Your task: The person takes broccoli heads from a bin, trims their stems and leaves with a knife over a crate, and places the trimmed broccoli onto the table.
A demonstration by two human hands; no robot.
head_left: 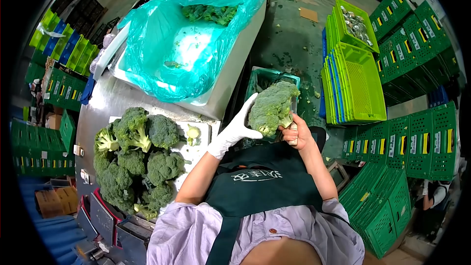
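A large green broccoli head [271,105] is held up in front of my apron, above a bin on the floor. My left hand [237,130], in a white glove, cups its left side with thumb and fingers spread around it. My bare right hand [301,135] is at the broccoli's lower right, fingers wrapped round a short pale piece [294,134]. Whether that is a knife handle or the stem, I cannot tell. Several broccoli heads [135,162] are heaped on the table to my left, beside a cut stem piece [193,132] on a white board [203,140].
A white foam box lined with a teal plastic bag [147,71] stands on the metal table [100,113], broccoli at its far end. Below my hands is a bin [255,76]. Lime crates [360,81] and green crates [422,142] stack at right. Another person [436,194] shows at far right.
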